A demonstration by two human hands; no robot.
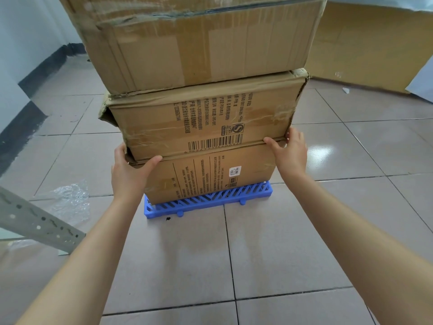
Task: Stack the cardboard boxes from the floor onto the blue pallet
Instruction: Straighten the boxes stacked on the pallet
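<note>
Three cardboard boxes stand stacked on the blue pallet (206,202). The bottom box (210,177) carries a small white label. The middle box (203,123) shows a barcode and has a torn left corner. The large top box (199,38) is wrapped in clear tape and overhangs the others. My left hand (130,172) presses on the left front corner where the bottom and middle boxes meet, thumb on the front face. My right hand (289,151) cups the right corner at the same seam. Both hands touch the boxes with fingers spread around the corners.
A grey perforated metal bar (37,221) slants in at the lower left, with crumpled clear plastic film (70,198) on the tiled floor behind it. Large cardboard sheets (370,43) lean at the back right. A white wall with a dark baseboard runs along the left.
</note>
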